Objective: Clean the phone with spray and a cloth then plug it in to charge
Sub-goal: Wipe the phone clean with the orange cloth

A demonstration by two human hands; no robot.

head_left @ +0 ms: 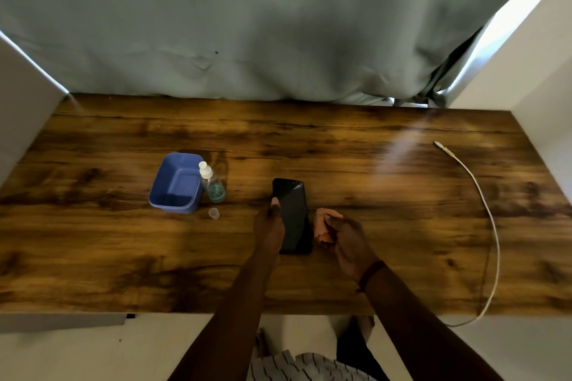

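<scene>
A black phone (pixel 293 216) lies screen-up on the wooden table (pixel 387 195), near the middle front. My left hand (pixel 270 227) grips its left edge, thumb on the side. Just right of the phone, my right hand (pixel 349 244) is closed on a bunched pink cloth (pixel 325 226), which touches the table beside the phone. A small clear spray bottle (pixel 213 184) with blue liquid and a white nozzle stands upright to the left. Its clear cap (pixel 214 213) sits on the table in front of it. A white charging cable (pixel 483 210) lies at the right, plug end pointing to the far side.
A blue plastic tub (pixel 176 184) stands right next to the spray bottle on its left. A grey-green curtain (pixel 247 25) hangs behind the table. White walls close in both sides. The cable runs off the table's front edge at the right.
</scene>
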